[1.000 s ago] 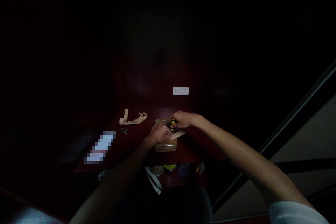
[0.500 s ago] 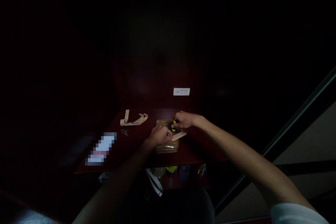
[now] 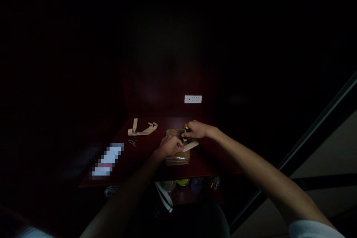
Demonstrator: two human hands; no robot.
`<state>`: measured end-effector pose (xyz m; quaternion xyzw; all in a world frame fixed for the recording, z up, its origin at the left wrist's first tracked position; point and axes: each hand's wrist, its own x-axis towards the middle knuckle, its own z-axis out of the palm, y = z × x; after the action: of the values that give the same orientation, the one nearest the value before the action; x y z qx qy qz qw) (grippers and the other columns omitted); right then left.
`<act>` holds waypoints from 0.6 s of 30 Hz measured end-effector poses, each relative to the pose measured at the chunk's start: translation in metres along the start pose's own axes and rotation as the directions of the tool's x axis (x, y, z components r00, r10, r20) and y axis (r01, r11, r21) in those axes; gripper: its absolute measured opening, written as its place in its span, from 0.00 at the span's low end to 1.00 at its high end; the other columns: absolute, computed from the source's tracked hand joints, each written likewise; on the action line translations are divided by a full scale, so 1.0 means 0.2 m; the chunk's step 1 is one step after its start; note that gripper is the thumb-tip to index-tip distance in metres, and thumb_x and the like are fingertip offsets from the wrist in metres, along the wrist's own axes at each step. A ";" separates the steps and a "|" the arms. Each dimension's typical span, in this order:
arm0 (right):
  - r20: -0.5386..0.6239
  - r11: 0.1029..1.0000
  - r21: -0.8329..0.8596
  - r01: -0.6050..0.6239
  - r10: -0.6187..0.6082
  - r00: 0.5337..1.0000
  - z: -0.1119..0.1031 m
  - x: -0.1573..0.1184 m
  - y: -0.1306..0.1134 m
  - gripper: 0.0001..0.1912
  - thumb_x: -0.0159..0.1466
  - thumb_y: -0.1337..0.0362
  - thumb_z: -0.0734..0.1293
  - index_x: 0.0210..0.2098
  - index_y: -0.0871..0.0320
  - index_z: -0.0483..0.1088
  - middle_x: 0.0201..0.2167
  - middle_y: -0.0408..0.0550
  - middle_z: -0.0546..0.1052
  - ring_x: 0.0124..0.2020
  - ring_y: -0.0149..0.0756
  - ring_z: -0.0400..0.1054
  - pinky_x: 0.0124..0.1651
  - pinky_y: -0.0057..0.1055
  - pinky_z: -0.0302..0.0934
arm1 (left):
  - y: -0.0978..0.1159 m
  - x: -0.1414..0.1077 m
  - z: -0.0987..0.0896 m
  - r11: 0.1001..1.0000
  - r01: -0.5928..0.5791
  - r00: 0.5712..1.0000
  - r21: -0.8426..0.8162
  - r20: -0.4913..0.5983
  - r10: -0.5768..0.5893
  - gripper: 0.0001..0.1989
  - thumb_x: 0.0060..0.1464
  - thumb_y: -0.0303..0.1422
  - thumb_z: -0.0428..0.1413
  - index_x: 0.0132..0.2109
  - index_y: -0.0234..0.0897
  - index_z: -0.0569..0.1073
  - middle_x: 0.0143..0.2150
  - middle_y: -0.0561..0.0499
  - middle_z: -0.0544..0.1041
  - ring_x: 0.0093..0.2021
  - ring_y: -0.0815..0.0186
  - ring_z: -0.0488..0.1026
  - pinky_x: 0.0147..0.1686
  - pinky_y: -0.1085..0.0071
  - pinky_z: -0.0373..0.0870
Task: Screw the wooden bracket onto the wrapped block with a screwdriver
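Observation:
My right hand is closed round the handle of a yellow-and-black screwdriver, held roughly upright. Its lower end meets a pale wooden piece, where the tip is too small to make out. Pressed against that same piece, my left hand has its fingers closed and hides part of the wood. Beneath both hands lies a brown package in shiny clear wrap. To the left rest pale wooden parts with a curved, hooked end, and several screws lie just in front of them.
The dark red table backs onto a wall with a white power socket. A blurred-out white sheet lies at the left. Under the tabletop, a shelf holds a yellow-green round item and a hanging white strap.
The whole view has shifted slightly, so everything sits a little lower. Both hands keep their places on the wooden piece and screwdriver, with hardly any movement.

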<state>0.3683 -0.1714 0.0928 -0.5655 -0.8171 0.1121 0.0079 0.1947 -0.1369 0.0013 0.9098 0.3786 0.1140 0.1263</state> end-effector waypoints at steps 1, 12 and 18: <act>0.006 0.999 0.036 0.000 0.000 1.000 0.01 0.00 0.01 0.17 0.62 0.52 0.62 0.37 0.61 0.70 0.25 0.47 0.78 0.26 0.33 0.71 0.28 0.24 0.58 | 0.00 0.00 0.00 1.000 0.004 1.000 -0.002 0.000 -0.004 0.10 0.48 0.42 0.56 0.38 0.55 0.79 0.41 0.58 0.81 0.46 0.62 0.75 0.46 0.70 0.67; -0.020 0.993 0.111 -0.026 0.028 0.999 0.01 -0.02 -0.01 0.14 0.62 0.54 0.63 0.40 0.59 0.68 0.25 0.45 0.77 0.26 0.31 0.71 0.28 0.23 0.57 | 0.03 -0.01 -0.01 0.999 0.028 0.999 0.042 -0.028 -0.027 0.11 0.50 0.45 0.55 0.39 0.55 0.80 0.41 0.54 0.81 0.45 0.60 0.74 0.47 0.66 0.68; -0.043 0.998 0.040 0.044 -0.042 0.998 0.00 -0.04 -0.03 0.11 0.59 0.58 0.66 0.38 0.58 0.69 0.28 0.44 0.77 0.26 0.30 0.69 0.27 0.23 0.55 | 0.05 -0.01 -0.02 0.997 0.017 1.000 0.075 -0.010 -0.016 0.12 0.50 0.45 0.55 0.38 0.53 0.80 0.38 0.52 0.81 0.44 0.58 0.75 0.47 0.65 0.67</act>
<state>0.3660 -0.1799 0.0939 -0.5498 -0.8262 0.1166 0.0392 0.1983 -0.1452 0.0090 0.9102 0.3905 0.1028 0.0914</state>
